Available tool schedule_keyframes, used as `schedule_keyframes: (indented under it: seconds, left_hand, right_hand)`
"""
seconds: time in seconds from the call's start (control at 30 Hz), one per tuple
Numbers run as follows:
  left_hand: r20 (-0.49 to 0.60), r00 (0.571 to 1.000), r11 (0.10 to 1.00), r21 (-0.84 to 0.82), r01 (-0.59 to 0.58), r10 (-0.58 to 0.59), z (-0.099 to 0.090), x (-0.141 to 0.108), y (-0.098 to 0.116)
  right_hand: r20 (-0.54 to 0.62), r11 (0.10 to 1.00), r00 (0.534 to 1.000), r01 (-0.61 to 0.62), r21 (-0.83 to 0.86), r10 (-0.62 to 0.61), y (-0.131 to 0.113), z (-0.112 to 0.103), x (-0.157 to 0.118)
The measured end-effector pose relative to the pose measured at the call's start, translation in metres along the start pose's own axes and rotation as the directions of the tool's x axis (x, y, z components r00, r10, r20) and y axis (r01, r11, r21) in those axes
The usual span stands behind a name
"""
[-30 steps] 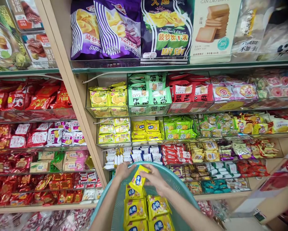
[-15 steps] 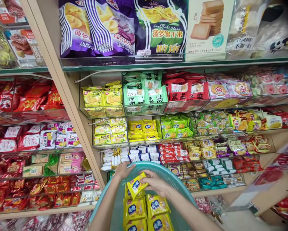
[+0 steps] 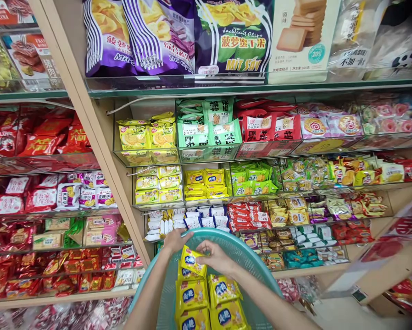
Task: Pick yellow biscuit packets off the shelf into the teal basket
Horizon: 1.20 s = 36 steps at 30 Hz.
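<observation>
A teal plastic basket (image 3: 261, 270) stands below the shelves, with yellow snack packets (image 3: 191, 295) in two columns inside it. My left hand (image 3: 175, 240) grips the basket's far rim at the left. With thumb and fingers, my right hand (image 3: 214, 255) holds a yellow packet (image 3: 189, 260) at its right edge. That packet lies tilted over the far end of the left column, partly covering another packet. Similar yellow packets (image 3: 206, 183) fill a shelf compartment above the basket.
Clear-fronted bins of wrapped snacks rise in tiers behind the basket. White packets (image 3: 194, 220) lie just past its rim. A wooden divider (image 3: 113, 183) slants down at the left. Large chip bags (image 3: 158, 36) line the top shelf.
My right hand has moved slightly left with the packet, which has turned and now lies closer over the left column. My left hand stays on the rim.
</observation>
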State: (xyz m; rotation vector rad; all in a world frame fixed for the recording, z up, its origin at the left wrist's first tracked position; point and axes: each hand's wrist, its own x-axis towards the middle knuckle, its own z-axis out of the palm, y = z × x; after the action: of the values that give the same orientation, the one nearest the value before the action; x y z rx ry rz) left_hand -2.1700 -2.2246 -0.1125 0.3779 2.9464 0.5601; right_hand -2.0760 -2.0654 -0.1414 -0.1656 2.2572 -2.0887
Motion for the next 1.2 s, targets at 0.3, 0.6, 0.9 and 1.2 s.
schedule_keyframes:
  seconds: [0.3,0.6,0.9,1.2]
  left_hand:
    - [0.044,0.999,0.998,-0.057,0.023,-0.02,-0.006,-0.001,-0.002]
    - [0.039,0.999,0.998,-0.059,0.033,-0.03,-0.009,-0.004,0.011]
    - [0.043,0.999,0.997,-0.072,0.018,-0.015,-0.008,-0.009,0.016]
    - [0.044,0.999,1.0,-0.03,0.009,-0.007,-0.007,-0.011,0.017]
  right_hand:
    - [0.078,0.996,0.996,0.053,-0.071,-0.048,-0.005,-0.002,-0.003]
    - [0.084,0.969,0.989,0.133,-0.209,-0.118,0.009,0.011,-0.003]
    - [0.059,0.91,0.982,0.189,-0.368,-0.18,0.009,0.009,-0.006]
    - [0.022,0.885,0.988,0.144,-0.443,-0.151,0.008,0.006,-0.011]
